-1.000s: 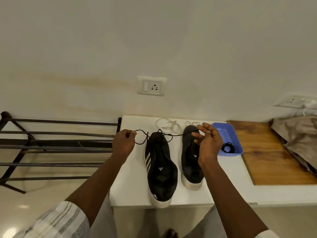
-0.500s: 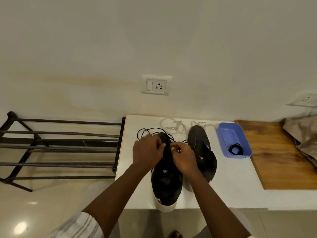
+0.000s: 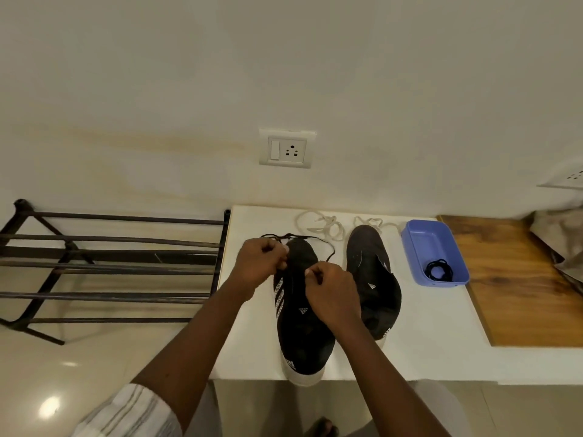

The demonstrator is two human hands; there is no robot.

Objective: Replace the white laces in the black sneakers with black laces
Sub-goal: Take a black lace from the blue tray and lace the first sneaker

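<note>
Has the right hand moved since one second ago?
Yes. The right hand has come in from beside the blue tray to over the left sneaker.

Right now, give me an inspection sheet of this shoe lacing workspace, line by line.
Surface: white counter, with a wooden board to the right.
Job's things: two black sneakers; left sneaker being threaded with a black lace; right sneaker unlaced; white laces lie loose behind them.
Clutter: blue tray holding a coiled black lace; crumpled cloth at far right.
Hands: left hand and right hand both pinch the lace over the left sneaker.
Cables: nothing seen.
Surroundings: wall socket; dark metal rack to the left.
</note>
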